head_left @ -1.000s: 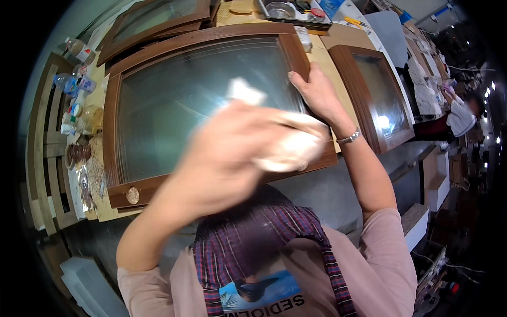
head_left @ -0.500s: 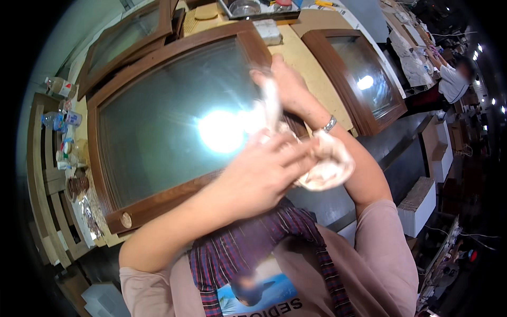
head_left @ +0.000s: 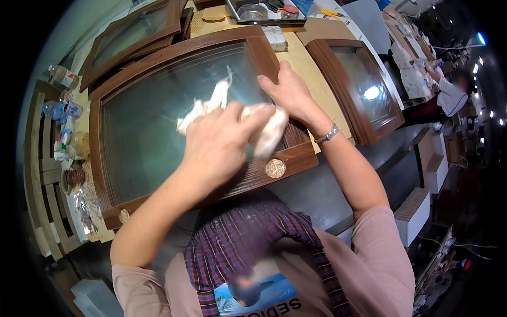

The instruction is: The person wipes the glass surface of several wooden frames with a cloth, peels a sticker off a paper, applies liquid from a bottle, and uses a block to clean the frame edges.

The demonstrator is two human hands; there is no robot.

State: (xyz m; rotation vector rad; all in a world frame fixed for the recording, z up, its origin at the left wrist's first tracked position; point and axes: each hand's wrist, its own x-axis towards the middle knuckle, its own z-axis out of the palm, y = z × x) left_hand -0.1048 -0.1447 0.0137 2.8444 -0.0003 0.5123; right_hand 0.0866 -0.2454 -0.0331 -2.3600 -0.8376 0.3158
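Observation:
A brown wooden cabinet door with a glass pane (head_left: 137,132) lies before me on the bench. My left hand (head_left: 216,140) is closed on a crumpled white cloth (head_left: 206,108) over the glass; one twisted end points up and a bunched part hangs at the right, slightly blurred. My right hand (head_left: 288,90) rests on the door's right frame rail, thumb apart from the fingers, holding nothing. A round hinge cup hole (head_left: 275,168) shows in the near rail, and another hinge cup hole (head_left: 124,215) at the near left corner.
Stacked glass doors (head_left: 364,90) lie at the right, and other framed doors (head_left: 132,39) lean at the far left. Plastic bottles (head_left: 55,111) line the left edge. At the back sits a tray (head_left: 264,21) with a dish. A person (head_left: 449,95) works farther off at right.
My left hand has moved left with the cloth, from near my right wrist onto the glass. My right hand, close to the cloth before, now lies apart from it on the frame.

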